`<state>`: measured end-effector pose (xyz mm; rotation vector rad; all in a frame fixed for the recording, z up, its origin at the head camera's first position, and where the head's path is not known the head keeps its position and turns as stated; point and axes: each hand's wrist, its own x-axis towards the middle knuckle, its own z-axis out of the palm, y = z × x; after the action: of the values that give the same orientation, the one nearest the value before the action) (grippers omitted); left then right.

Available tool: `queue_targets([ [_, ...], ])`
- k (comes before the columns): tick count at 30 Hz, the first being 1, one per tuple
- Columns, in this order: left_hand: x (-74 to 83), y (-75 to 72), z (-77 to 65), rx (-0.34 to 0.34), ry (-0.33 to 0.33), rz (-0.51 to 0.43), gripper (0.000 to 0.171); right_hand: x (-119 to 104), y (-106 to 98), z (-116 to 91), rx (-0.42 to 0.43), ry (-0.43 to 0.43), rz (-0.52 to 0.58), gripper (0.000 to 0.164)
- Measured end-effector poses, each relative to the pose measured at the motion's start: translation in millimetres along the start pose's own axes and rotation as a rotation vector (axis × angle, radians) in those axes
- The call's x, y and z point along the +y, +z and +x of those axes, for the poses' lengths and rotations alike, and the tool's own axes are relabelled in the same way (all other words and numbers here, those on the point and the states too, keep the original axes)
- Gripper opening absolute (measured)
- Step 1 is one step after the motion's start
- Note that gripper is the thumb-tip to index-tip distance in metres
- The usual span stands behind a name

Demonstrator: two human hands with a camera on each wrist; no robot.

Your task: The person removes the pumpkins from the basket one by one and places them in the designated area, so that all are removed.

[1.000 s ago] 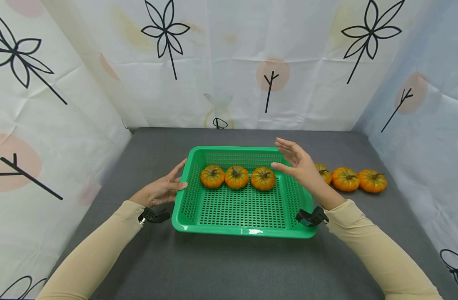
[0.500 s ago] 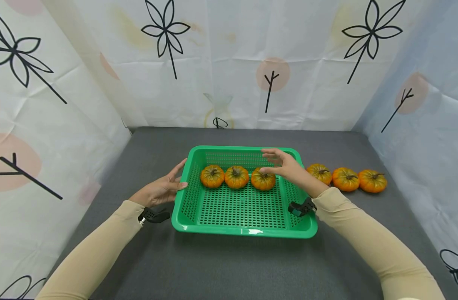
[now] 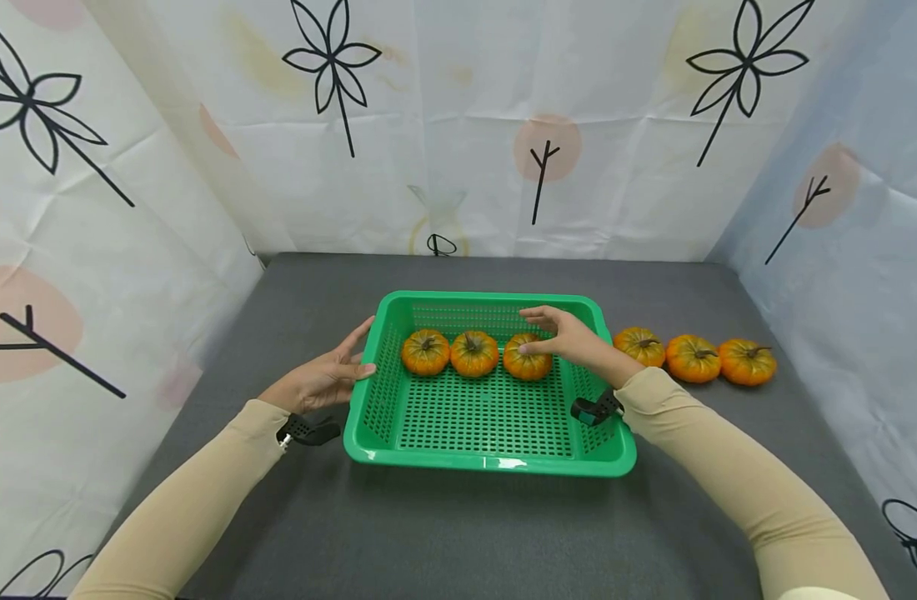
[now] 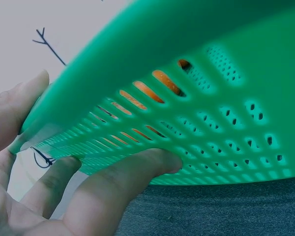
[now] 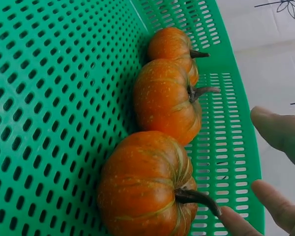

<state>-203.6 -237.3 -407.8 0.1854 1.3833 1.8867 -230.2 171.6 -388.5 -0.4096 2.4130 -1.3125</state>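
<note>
A green plastic basket [image 3: 488, 467] with perforated walls stands mid-table. Inside, three small orange pumpkins form a row: a left one [image 3: 425, 354], a middle one [image 3: 473, 356] and a right one [image 3: 528, 367]. My left hand [image 3: 323, 379] grips the basket's left rim; in the left wrist view its thumb [image 4: 27, 98] lies over the rim and the fingers lie along the outer wall. My right hand [image 3: 578, 340] hovers at the right pumpkin, fingers spread. In the right wrist view, one fingertip is by the stem of the nearest pumpkin [image 5: 147, 182]; whether it touches is unclear.
On the grey table [image 3: 488, 533], three more pumpkins sit in a row right of the basket: a near one [image 3: 637, 345], a middle one [image 3: 693, 360] and an outer one [image 3: 747, 363]. White printed curtains [image 3: 458, 83] enclose the back and sides.
The right hand has moved left and down, from the basket's back right corner to the right pumpkin inside, uncovering the first pumpkin outside. Left hand, basket and pumpkins have stayed put.
</note>
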Motion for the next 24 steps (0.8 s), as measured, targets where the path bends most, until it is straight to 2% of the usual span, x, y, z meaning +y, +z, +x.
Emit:
queue_targets([
  [10, 1.8, 2.4, -0.5, 0.010, 0.000, 0.001, 0.092, 9.5, 1.1, 3.9, -0.028, 0.031, -0.057, 0.067],
  [24, 2.4, 3.4, -0.1, 0.023, -0.004, 0.019, 0.093, 10.3, 6.1, 7.0, -0.031, 0.044, -0.144, 0.066],
])
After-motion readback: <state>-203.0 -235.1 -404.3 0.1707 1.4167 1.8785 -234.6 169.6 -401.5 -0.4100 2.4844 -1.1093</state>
